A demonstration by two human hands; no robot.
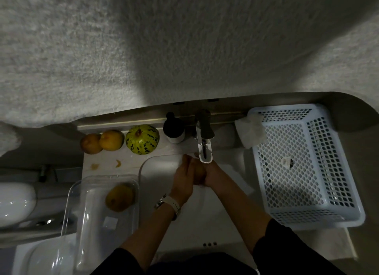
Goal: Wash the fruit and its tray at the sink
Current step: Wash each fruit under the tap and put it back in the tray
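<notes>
Dimly lit white sink (217, 219), textured wall (184, 49) behind.

basket (303, 164): white perforated plastic, sitting right of the basin, barcode sticker showing inside | tissue (251, 130): crumpled, draping over the basket's rear left corner | dark bottle (174, 129): standing upright just left of the tap | toilet (14, 203): showing at far left

Brownish fruit (200, 172) sits clasped between both hands over the white sink (223, 219), under the faucet. Clear plastic tray (92, 217) at 9 o'clock of sink holds one yellow-brown fruit (120, 198). At 10–11 o'clock on the desk: two orange-brown fruits (102, 142) touching, striped green melon (142, 139) beside them.
</notes>
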